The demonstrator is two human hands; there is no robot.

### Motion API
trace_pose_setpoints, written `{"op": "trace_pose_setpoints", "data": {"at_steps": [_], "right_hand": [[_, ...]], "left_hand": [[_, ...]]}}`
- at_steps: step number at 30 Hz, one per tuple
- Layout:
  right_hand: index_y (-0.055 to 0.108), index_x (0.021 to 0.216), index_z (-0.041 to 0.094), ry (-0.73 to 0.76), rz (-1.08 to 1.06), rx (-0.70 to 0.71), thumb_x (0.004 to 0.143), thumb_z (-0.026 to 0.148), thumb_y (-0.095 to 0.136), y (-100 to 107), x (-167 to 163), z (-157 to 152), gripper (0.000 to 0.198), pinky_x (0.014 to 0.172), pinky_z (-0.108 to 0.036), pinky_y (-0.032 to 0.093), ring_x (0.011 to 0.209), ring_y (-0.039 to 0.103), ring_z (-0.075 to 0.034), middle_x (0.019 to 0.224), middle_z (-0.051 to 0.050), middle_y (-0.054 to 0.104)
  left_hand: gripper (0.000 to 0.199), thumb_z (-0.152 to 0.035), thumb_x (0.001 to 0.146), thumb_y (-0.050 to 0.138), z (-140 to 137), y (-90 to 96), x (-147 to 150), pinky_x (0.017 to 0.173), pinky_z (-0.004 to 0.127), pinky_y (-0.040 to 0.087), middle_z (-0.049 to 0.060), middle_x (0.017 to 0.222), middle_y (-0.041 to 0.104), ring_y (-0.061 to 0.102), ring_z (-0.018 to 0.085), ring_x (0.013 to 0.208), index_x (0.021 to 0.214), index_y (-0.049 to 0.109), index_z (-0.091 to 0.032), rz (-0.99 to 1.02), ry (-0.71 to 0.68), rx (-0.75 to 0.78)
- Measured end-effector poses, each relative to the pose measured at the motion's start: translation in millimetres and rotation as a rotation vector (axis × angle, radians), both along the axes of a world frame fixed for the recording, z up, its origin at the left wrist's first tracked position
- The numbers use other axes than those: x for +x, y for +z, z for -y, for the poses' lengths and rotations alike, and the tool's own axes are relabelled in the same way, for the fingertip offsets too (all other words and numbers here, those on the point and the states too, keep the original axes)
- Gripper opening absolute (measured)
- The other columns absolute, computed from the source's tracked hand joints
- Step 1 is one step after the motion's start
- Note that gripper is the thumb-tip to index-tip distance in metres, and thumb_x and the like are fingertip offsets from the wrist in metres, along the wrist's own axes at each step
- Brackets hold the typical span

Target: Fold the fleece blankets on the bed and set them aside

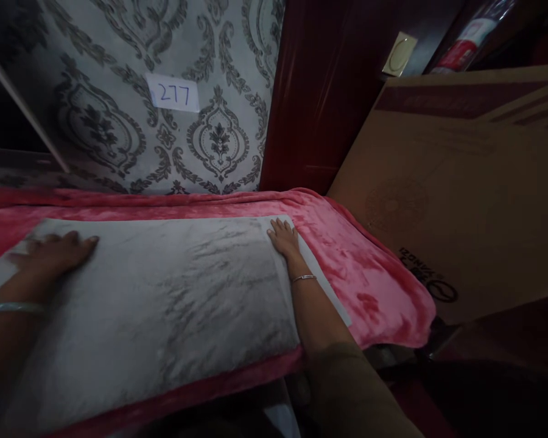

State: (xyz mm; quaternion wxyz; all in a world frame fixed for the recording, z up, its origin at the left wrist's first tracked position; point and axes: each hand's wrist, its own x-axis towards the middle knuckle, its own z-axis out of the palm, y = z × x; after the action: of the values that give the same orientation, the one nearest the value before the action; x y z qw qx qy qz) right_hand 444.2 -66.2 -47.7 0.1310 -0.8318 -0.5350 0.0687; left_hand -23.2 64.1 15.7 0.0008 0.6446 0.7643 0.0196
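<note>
A grey plush cloth (187, 292) lies spread over a pink plush blanket (347, 261). My left hand (57, 252) rests on the cloth's far left part, fingers stretched out and a little blurred. At the cloth's far right corner my right hand (284, 237) lies flat with its fingers apart. The cloth has darker brushed streaks through its middle and right half. Along the right side shows a paler strip, partly covered by my right forearm. Neither hand grips anything.
A large cardboard box (461, 182) leans at the right, beside a dark red panel (319, 91). Behind the blanket stands a patterned wall (219, 134) bearing a paper marked 277 (173, 93). A bottle with a red label (461, 52) lies above the box.
</note>
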Motion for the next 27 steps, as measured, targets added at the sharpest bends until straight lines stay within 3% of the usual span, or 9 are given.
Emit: {"op": "trace_pose_setpoints", "data": {"at_steps": [2, 5, 7, 9, 12, 15, 18, 21, 27], "right_hand": [[0.028, 0.158, 0.027, 0.001, 0.004, -0.001, 0.103, 0.046, 0.024, -1, 0, -1, 0.058, 0.123, -0.050, 0.011, 0.154, 0.013, -0.024, 0.168, 0.000, 0.018], [0.028, 0.158, 0.027, 0.001, 0.009, 0.004, 0.103, 0.046, 0.024, -1, 0, -1, 0.058, 0.123, -0.051, 0.011, 0.154, 0.012, -0.024, 0.168, 0.000, 0.018], [0.028, 0.158, 0.027, 0.003, 0.010, 0.004, 0.103, 0.047, 0.024, 0, -1, 0, 0.058, 0.123, -0.050, 0.011, 0.154, 0.013, -0.023, 0.167, 0.000, 0.018], [0.028, 0.158, 0.027, 0.002, 0.013, -0.001, 0.103, 0.047, 0.024, 0, -1, 0, 0.059, 0.123, -0.050, 0.011, 0.154, 0.013, -0.023, 0.167, 0.000, 0.019], [0.027, 0.159, 0.028, 0.003, 0.022, -0.005, 0.104, 0.048, 0.023, 1, -1, -1, 0.058, 0.123, -0.049, 0.011, 0.154, 0.012, -0.023, 0.168, 0.001, 0.017], [0.026, 0.159, 0.029, 0.017, 0.034, -0.009, 0.104, 0.047, 0.023, -1, 1, -2, 0.057, 0.123, -0.049, 0.011, 0.154, 0.012, -0.024, 0.168, 0.002, 0.017], [0.025, 0.159, 0.030, 0.015, 0.040, -0.023, 0.104, 0.047, 0.024, -2, 1, -3, 0.058, 0.122, -0.049, 0.011, 0.154, 0.011, -0.023, 0.168, 0.002, 0.016], [0.025, 0.159, 0.030, 0.003, 0.043, -0.033, 0.103, 0.048, 0.024, -1, 0, -4, 0.059, 0.122, -0.049, 0.012, 0.154, 0.011, -0.022, 0.168, 0.002, 0.016], [0.025, 0.159, 0.028, -0.005, 0.022, -0.035, 0.102, 0.046, 0.025, -1, -2, -2, 0.059, 0.123, -0.048, 0.010, 0.154, 0.012, -0.023, 0.168, 0.001, 0.016]], "left_hand": [[0.078, -0.052, 0.096, 0.010, 12, 9.9, 31, 0.107, 0.074, 0.025, 0.028, 0.162, 0.020, 0.017, 0.050, 0.148, 0.151, 0.031, 0.000, 0.089, -0.004, -0.005], [0.071, -0.039, 0.098, 0.014, 27, 15.2, 100, 0.118, 0.063, 0.017, 0.028, 0.163, 0.016, 0.016, 0.039, 0.152, 0.150, 0.026, 0.008, 0.098, -0.399, -0.022], [0.068, -0.042, 0.100, 0.017, 35, 12.3, 157, 0.122, 0.051, 0.019, 0.018, 0.166, 0.017, 0.014, 0.028, 0.154, 0.155, 0.021, -0.003, 0.111, -0.562, -0.032], [0.066, -0.044, 0.099, 0.023, 46, 6.4, 217, 0.123, 0.045, 0.019, 0.013, 0.166, 0.019, 0.016, 0.024, 0.154, 0.157, 0.023, -0.011, 0.118, -0.693, -0.040], [0.064, -0.047, 0.099, 0.023, 67, -6.9, 294, 0.123, 0.051, 0.016, 0.011, 0.166, 0.022, 0.019, 0.026, 0.154, 0.157, 0.026, -0.020, 0.128, -0.827, -0.024], [0.063, -0.051, 0.098, 0.024, 87, -26.3, 337, 0.122, 0.062, 0.009, 0.008, 0.166, 0.021, 0.014, 0.033, 0.154, 0.155, 0.033, -0.025, 0.127, -0.869, -0.008], [0.064, -0.055, 0.097, 0.021, 94, -44.3, 345, 0.120, 0.066, 0.007, 0.005, 0.166, 0.022, 0.012, 0.037, 0.154, 0.154, 0.037, -0.029, 0.119, -0.853, -0.029], [0.069, -0.062, 0.095, 0.024, 85, -49.4, 332, 0.120, 0.066, 0.005, 0.004, 0.167, 0.020, 0.010, 0.039, 0.153, 0.155, 0.034, -0.031, 0.093, -0.815, -0.034], [0.076, -0.066, 0.092, 0.026, 40, -32.0, 251, 0.117, 0.070, 0.010, 0.010, 0.166, 0.022, 0.014, 0.042, 0.152, 0.157, 0.031, -0.027, 0.027, -0.618, -0.059]]}}
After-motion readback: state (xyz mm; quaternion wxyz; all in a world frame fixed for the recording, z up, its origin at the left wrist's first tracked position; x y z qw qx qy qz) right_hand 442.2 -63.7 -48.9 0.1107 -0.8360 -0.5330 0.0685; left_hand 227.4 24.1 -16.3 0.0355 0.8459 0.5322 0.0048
